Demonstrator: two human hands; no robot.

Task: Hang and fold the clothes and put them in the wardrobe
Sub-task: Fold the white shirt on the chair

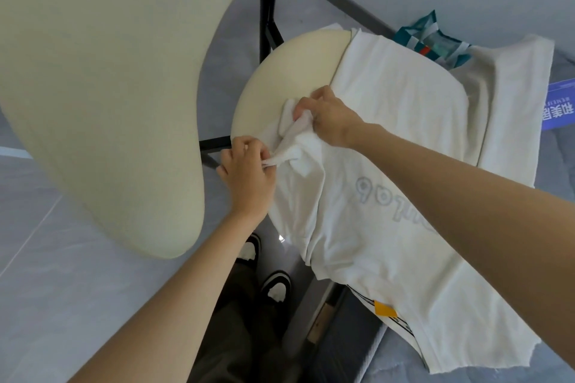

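Observation:
A white T-shirt (389, 140) with pale grey lettering lies spread over the cream seat of a chair (289, 71), one end hanging off the near right edge. My left hand (245, 177) pinches a bunched edge of the shirt at the seat's front left. My right hand (329, 116), just above and to the right, grips another fold of the same bunched cloth. A small orange tag (384, 309) shows on a striped hem low on the right.
The chair's tall cream backrest (102, 87) fills the left side, on a black metal frame (269, 3). A teal bag (432, 40) and a blue printed sign (560, 106) lie on the grey floor at the right. My shoes (273, 286) stand below the seat.

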